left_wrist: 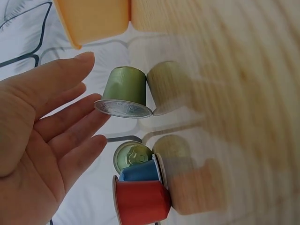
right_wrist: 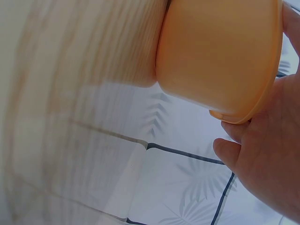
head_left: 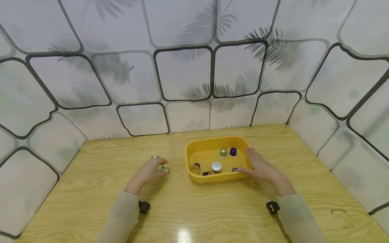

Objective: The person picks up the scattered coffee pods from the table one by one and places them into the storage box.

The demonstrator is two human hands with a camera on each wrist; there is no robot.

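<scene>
My left hand (head_left: 149, 171) hovers just above the table, thumb and fingers spread near a green coffee capsule (left_wrist: 125, 86). A gap separates them in the left wrist view. Close by sit another green capsule (left_wrist: 132, 157), a blue capsule (left_wrist: 140, 172) and a red capsule (left_wrist: 143, 201); the head view hides the blue and red ones. At the yellow tray's (head_left: 212, 140) right end, my right hand (head_left: 262, 167) rests on the rim with fingers extended, its thumb reaching over the near corner beside a dark capsule (head_left: 235, 169).
Inside the tray lie several capsules, among them a lime-green capsule (head_left: 223, 152), a purple capsule (head_left: 233, 152) and one with its white lid up (head_left: 216, 166). Patterned cloth walls (head_left: 188, 74) enclose the wooden table (head_left: 194, 206) at the back and sides.
</scene>
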